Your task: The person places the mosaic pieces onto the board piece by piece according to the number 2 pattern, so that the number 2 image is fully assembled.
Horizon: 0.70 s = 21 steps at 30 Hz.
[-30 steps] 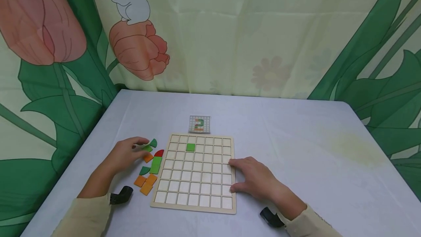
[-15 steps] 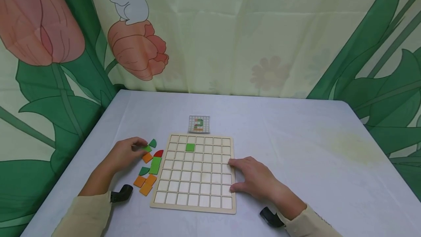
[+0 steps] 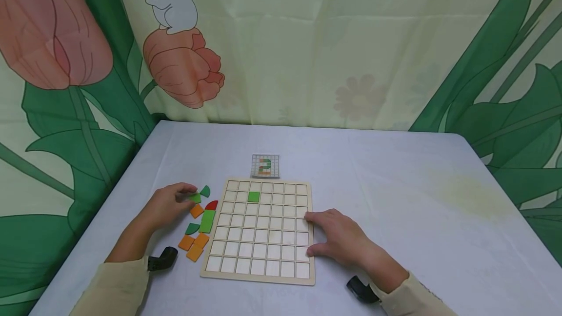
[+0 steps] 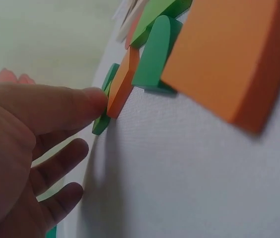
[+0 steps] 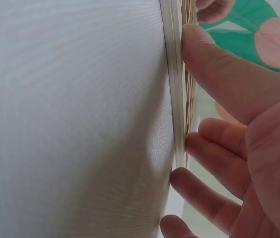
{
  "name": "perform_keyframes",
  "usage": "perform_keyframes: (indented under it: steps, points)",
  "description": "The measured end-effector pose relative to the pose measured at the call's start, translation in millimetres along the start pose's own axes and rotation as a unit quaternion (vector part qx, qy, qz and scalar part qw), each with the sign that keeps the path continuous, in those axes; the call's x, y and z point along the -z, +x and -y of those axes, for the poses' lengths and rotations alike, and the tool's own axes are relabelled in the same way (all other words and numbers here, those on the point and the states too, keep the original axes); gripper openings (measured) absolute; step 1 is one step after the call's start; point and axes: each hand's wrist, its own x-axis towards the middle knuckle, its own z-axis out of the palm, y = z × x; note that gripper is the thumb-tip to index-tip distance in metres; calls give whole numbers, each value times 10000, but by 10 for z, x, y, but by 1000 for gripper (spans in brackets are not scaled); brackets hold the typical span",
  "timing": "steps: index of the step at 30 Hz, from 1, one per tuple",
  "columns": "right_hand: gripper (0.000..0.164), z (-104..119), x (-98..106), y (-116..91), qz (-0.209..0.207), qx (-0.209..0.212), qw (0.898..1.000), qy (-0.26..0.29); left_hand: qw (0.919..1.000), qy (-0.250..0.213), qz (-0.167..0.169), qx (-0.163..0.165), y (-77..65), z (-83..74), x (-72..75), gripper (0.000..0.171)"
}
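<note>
On the table's left, my left hand [image 3: 169, 204] pinches a light green square tile [image 3: 195, 198] between thumb and fingers. In the left wrist view the thumb covers much of that tile. Loose wooden tiles lie around it: a dark green quarter-circle [image 3: 205, 190], an orange square [image 3: 196, 210], a red quarter-circle [image 3: 211, 205] and a light green piece [image 3: 207, 221]. My right hand [image 3: 340, 238] rests its thumb and fingertips on the right rim of the wooden grid board [image 3: 259, 279], its fingers spread. One green square [image 3: 253, 197] sits in a cell near the board's top.
A small pattern card [image 3: 265, 166] showing a coloured figure lies behind the board. Nearer on the left are another dark green quarter-circle [image 3: 192, 228] and several orange tiles [image 3: 195, 252]. A printed curtain [image 3: 285, 62] hangs behind the white-covered table [image 3: 395, 184].
The light green tile at my left fingertips has turned slightly and shifted a little. My right hand and the board stay in place.
</note>
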Motion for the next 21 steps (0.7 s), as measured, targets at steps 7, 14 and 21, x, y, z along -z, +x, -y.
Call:
perform_keyframes:
  steps: [7,14,21]
  points:
    - [68,1,-1,-4,-9,43,10000,18,10000,85,-39,27,26,24,-1,38]
    - [69,22,-8,-3,68,-9,10000,41,9998,138,14,147,39,42,-4,35]
    - [69,3,-6,1,47,28,10000,-7,9998,124,-15,167,46,56,-8,37]
